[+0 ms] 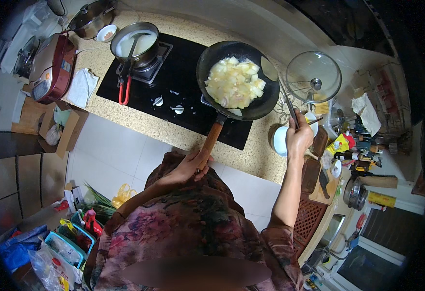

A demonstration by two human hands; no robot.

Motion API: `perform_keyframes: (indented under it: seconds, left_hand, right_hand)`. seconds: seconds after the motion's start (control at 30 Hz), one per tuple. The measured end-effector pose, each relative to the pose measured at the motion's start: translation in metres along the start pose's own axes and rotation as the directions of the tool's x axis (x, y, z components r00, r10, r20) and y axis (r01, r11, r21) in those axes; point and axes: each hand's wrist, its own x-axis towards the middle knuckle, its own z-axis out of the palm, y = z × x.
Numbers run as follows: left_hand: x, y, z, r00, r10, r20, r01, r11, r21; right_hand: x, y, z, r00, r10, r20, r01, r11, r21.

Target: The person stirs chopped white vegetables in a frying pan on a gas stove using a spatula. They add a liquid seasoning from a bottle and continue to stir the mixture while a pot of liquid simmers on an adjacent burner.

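Note:
My left hand (194, 164) is closed around the wooden handle (212, 143) of a dark wok (216, 54), which sits tilted over the right side of the black gas hob (183, 91). Pale sliced pieces of food (236, 82) lie in the wok. In my right hand (300, 136) is a spatula (288, 100) with a long dark handle; its rounded blade rests at the wok's right inner side. A glass lid (313, 76) is just beyond, to the right. Beside my right wrist stands a white bowl (280, 141).
A saucepan (152, 27) of whitish liquid with a ladle stands on the left burner, a red-handled clamp (124, 92) at its side. Further left are a red rice cooker (54, 69), a folded cloth (83, 87) and a small bowl (107, 33). A knife (323, 182) lies on a cutting board at right.

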Motion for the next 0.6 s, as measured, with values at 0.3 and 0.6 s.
perform_keyframes:
  seconds: [0.3,0.6]
  left_hand:
    - [0.0006,-0.0012,-0.0027,1.000,0.012,0.026,-0.011,1.000,-0.016]
    - [0.0010,0.0035,-0.0015,1.000,0.002,0.023,-0.003,1.000,0.017]
  right_hand:
    - [-0.0075,-0.0063,-0.0007,0.977,0.096,0.190,-0.086,0.994,-0.060]
    - [-0.0025,-0.0052,-0.0003,0.969,0.129,0.208,-0.173,0.963,0.209]
